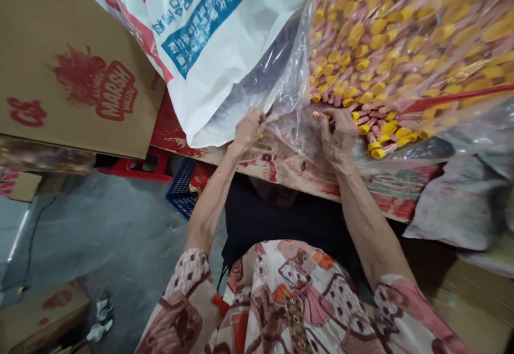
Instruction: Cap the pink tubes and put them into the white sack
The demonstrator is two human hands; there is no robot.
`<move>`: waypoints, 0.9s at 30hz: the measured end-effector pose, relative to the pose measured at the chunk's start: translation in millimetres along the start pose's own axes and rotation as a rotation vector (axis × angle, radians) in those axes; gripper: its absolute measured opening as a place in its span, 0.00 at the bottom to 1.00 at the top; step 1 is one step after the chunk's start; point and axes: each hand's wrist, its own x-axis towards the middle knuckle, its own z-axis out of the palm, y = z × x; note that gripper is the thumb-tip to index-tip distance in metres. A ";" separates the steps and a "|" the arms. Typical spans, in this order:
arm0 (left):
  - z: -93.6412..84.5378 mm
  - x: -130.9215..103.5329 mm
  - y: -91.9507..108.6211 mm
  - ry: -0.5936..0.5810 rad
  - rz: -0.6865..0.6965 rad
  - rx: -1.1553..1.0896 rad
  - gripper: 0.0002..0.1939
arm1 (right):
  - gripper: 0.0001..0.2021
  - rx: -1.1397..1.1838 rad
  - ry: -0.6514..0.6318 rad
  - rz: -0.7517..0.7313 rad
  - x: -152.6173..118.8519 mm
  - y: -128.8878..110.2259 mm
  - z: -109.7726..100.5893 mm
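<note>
My left hand [249,128] is near the centre of the frame, at the lower edge of the white sack [236,70], with its fingers curled close together beside the sack's opening. A tiny pale piece [274,118] shows just right of those fingertips, but I cannot tell whether they grip it. My right hand [340,132], right of centre, is narrow too, thumb and fingers bent toward each other, and a small pink piece [316,114] shows at the thumb's tip; whether I have it pinched I cannot tell.

The clear plastic bag [299,83] fills the upper right of the frame, full of yellow caps [378,153] and pink sticks [376,130], many of the sticks fitted with a cap. A cluster of them lies just right of my right hand, at the bag's lower edge, and a red band [453,98] crosses over the pile toward the right edge. The white sack, at upper middle, carries red lettering and a blue printed strip, and pale plastic shows in its mouth.

Below both hands runs the worn red table [277,169], its paint patchy. A cardboard box [40,38] with red print takes up the upper left of the frame; under it is a red stool [138,171], with a blue crate [180,190] just to its right. My patterned top [297,300] fills the bottom middle, both forearms reaching up from its sleeves
</note>
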 end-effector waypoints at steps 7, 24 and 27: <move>-3.4 -27.4 -6.3 -0.027 0.028 -0.027 0.22 | 0.16 -0.097 -0.153 -0.051 -4.2 -7.5 -0.6; -46.1 -65.5 38.2 -0.143 0.131 0.005 0.02 | 0.15 -0.028 -0.210 0.030 -2.8 -14.7 -2.9; -17.0 -65.0 56.9 -0.218 0.143 0.026 0.06 | 0.19 -0.007 -0.176 0.016 -3.0 -13.5 -2.9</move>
